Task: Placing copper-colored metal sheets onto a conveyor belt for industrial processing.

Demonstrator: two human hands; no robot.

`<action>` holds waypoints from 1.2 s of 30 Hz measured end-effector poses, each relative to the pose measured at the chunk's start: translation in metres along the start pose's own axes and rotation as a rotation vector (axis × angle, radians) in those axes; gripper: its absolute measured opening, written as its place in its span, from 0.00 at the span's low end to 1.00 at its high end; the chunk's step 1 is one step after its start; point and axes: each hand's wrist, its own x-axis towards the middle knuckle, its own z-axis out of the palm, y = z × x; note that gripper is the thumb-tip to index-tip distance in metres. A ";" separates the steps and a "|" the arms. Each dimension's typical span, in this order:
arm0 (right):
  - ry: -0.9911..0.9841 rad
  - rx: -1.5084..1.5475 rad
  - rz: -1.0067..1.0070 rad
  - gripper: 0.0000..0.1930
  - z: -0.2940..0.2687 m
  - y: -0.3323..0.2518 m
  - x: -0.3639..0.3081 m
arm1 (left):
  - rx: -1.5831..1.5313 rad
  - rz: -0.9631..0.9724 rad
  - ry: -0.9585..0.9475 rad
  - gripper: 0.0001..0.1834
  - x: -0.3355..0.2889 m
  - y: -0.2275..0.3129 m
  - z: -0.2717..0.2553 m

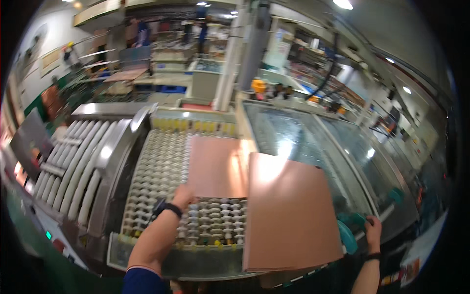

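Observation:
A copper-coloured sheet (pixel 218 166) lies on rows of small white roller wheels (pixel 159 181). My left hand (pixel 184 197), with a dark band at the wrist, is closed at its near left corner. To the right, a larger copper-coloured sheet (pixel 293 215) rests over the machine's edge and the glass-like cover, apparently on top of others. My right hand (pixel 373 231) is beyond that sheet's right side, its fingers curled beside a green curved piece (pixel 347 237). What those fingers hold is too blurred to make out.
At the left stands a metal-framed unit with long pale rollers (pixel 81 161). Transparent covers (pixel 289 130) stretch away to the right behind the larger sheet. A grey post (pixel 252 49) rises behind the roller bed. Farther back are work tables and people.

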 end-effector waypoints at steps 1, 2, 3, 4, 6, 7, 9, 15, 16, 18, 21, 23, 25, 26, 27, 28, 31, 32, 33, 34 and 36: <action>-0.055 0.022 0.044 0.14 0.008 0.002 0.006 | 0.334 0.279 0.024 0.14 0.009 -0.031 -0.017; -0.074 0.043 0.107 0.14 0.008 -0.033 -0.003 | -0.257 0.048 -0.049 0.14 -0.006 -0.004 -0.006; -0.051 -0.080 0.011 0.15 0.012 -0.021 -0.001 | -0.342 -0.054 0.057 0.14 -0.028 0.025 0.010; -0.036 -0.139 -0.116 0.16 0.026 -0.024 0.010 | -0.199 -0.052 0.113 0.14 -0.018 -0.005 -0.013; -0.079 -0.139 -0.109 0.17 0.048 -0.064 0.021 | 0.347 0.022 0.305 0.14 0.011 -0.077 -0.061; -0.048 -0.174 -0.053 0.16 0.035 -0.057 0.008 | 0.517 -0.028 0.280 0.14 0.002 -0.033 -0.030; 0.000 -0.192 0.017 0.15 0.020 -0.054 -0.004 | 0.916 0.081 0.248 0.15 -0.036 0.032 -0.014; 0.027 -0.054 0.027 0.16 0.017 -0.051 -0.005 | 0.470 0.194 0.275 0.12 -0.080 0.053 0.004; 0.036 -0.051 0.042 0.16 0.017 -0.050 -0.006 | 0.167 0.097 0.159 0.10 -0.116 0.086 0.024; 0.032 -0.064 -0.004 0.16 0.019 -0.052 -0.004 | -0.089 -0.011 0.029 0.11 -0.185 0.125 0.044; 0.072 -0.041 -0.029 0.15 0.022 -0.048 -0.004 | -0.200 0.144 -0.196 0.23 -0.250 0.120 0.052; 0.088 -0.045 -0.052 0.14 0.026 -0.045 -0.003 | -0.153 0.112 -0.185 0.25 -0.304 0.143 0.074; 0.083 -0.049 -0.032 0.14 0.025 -0.048 -0.004 | -0.084 0.094 -0.234 0.28 -0.340 0.175 0.090; 0.080 -0.057 -0.015 0.14 0.024 -0.049 -0.005 | -0.039 0.062 -0.170 0.30 -0.349 0.180 0.096; 0.074 -0.064 -0.014 0.14 0.025 -0.047 -0.005 | -0.035 0.063 -0.169 0.30 -0.355 0.186 0.101; 0.075 -0.060 -0.013 0.14 0.024 -0.047 -0.007 | -0.021 -0.008 -0.115 0.32 -0.360 0.192 0.104; 0.073 -0.049 -0.020 0.15 0.026 -0.046 -0.007 | 0.026 -0.017 -0.049 0.35 -0.369 0.192 0.113; 0.070 -0.044 -0.018 0.15 0.027 -0.046 -0.008 | 0.056 0.034 -0.046 0.36 -0.374 0.194 0.117; 0.065 -0.053 -0.023 0.16 0.026 -0.047 -0.008 | 0.106 0.052 0.006 0.37 -0.382 0.203 0.126; 0.059 -0.063 -0.029 0.16 0.025 -0.048 -0.008 | 0.111 0.051 0.009 0.37 -0.383 0.202 0.128; 0.046 -0.051 -0.033 0.16 0.021 -0.046 -0.007 | 0.155 0.041 0.039 0.36 -0.379 0.200 0.127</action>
